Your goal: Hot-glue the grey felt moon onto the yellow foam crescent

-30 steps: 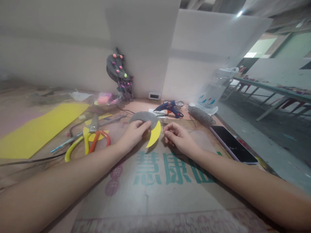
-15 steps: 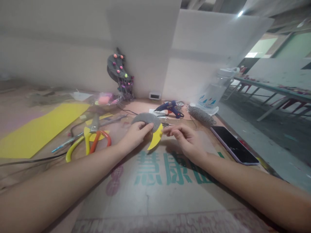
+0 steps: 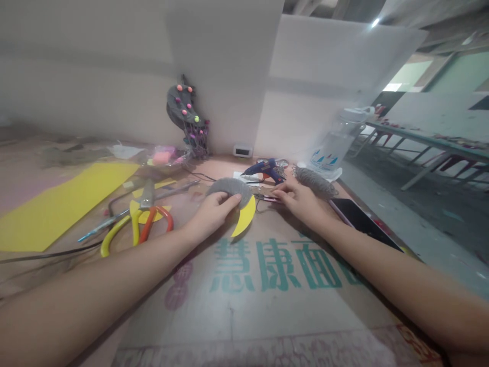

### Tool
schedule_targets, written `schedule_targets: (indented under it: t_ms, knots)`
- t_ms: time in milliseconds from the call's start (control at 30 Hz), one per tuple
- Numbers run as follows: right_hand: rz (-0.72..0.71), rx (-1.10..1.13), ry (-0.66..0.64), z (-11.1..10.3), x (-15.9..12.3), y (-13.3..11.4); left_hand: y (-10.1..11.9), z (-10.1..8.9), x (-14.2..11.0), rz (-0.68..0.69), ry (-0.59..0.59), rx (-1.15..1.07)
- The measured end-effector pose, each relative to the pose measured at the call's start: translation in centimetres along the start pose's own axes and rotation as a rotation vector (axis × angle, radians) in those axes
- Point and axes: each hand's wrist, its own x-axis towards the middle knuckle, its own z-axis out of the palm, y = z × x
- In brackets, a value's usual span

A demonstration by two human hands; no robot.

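My left hand (image 3: 219, 211) is closed on a yellow crescent (image 3: 245, 216) whose upper part is wrapped in grey yarn (image 3: 231, 186). The bare yellow tip curves downward past my thumb. To the right, the fingers of my right hand (image 3: 301, 204) are pinched at the end of a slim dark tool (image 3: 267, 198) lying on the table; its exact kind is too blurred to tell. A thin loose strand (image 3: 259, 206) hangs beside the crescent. Just behind, a blue glue gun (image 3: 264, 167) rests on a white pad.
Pliers with yellow and orange handles (image 3: 147, 209) and a yellow sheet (image 3: 69, 209) lie left. At right are a grey yarn skein (image 3: 315, 181), a water bottle (image 3: 336, 140) and a phone (image 3: 362, 221). A grey crescent with coloured beads (image 3: 183, 107) stands against the back panel.
My right hand has moved away from the crescent, rightward and forward, to the end of the slim tool. The left hand and the crescent have stayed nearly in place.
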Motion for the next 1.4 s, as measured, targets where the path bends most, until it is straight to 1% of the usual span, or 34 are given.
schedule_targets:
  t_ms: [133, 200, 400, 467, 600, 667, 700, 767, 800, 900, 1000, 1067, 1167, 1400]
  knots:
    - [-0.219, -0.129, -0.164, 0.5, 0.1, 0.3, 0.5, -0.1, -0.2, 0.02, -0.009, 0.043]
    - [-0.263, -0.157, -0.196, 0.7, 0.1, 0.6, 0.7, -0.1, -0.4, 0.036, 0.002, 0.075]
    - [-0.26, -0.151, -0.129, 1.3, 0.1, 1.7, 1.5, 0.1, -1.3, 0.008, -0.037, 0.13]
    - [-0.216, -0.14, -0.101, 1.1, 0.1, 1.8, 1.5, 0.2, -1.4, 0.001, -0.039, 0.139]
    - [-0.062, -0.049, 0.076, 0.2, 0.0, 1.9, 1.3, 0.1, -1.3, -0.004, -0.05, 0.122]
    - [-0.022, 0.038, 0.149, -0.3, -0.4, 1.6, 1.3, 0.1, -1.2, -0.009, -0.057, 0.124]
    - [-0.021, 0.068, 0.166, -0.6, -0.8, 1.3, 1.3, 0.0, -1.2, -0.01, -0.056, 0.132]
    - [-0.067, 0.076, 0.156, -1.0, -1.6, 0.2, 1.3, 0.0, -1.2, -0.008, -0.045, 0.149]
    - [-0.126, 0.054, 0.126, -1.1, -2.1, -0.6, 1.3, 0.0, -1.1, -0.006, -0.039, 0.154]
    - [-0.256, -0.038, -0.034, -1.3, -3.3, -2.8, 1.2, 0.0, -1.0, 0.01, -0.041, 0.151]
    - [-0.28, -0.099, -0.123, -1.1, -3.7, -4.0, 1.1, 0.0, -1.0, 0.021, -0.049, 0.145]
    - [-0.245, -0.131, -0.144, -0.9, -3.8, -4.0, 1.1, 0.0, -1.0, 0.018, -0.053, 0.149]
    - [-0.203, -0.162, -0.12, -0.5, -3.7, -3.3, 1.2, 0.0, -1.1, 0.012, -0.044, 0.172]
    - [-0.19, -0.218, -0.086, -0.2, -3.6, -2.8, 1.3, 0.1, -1.2, 0.003, -0.037, 0.169]
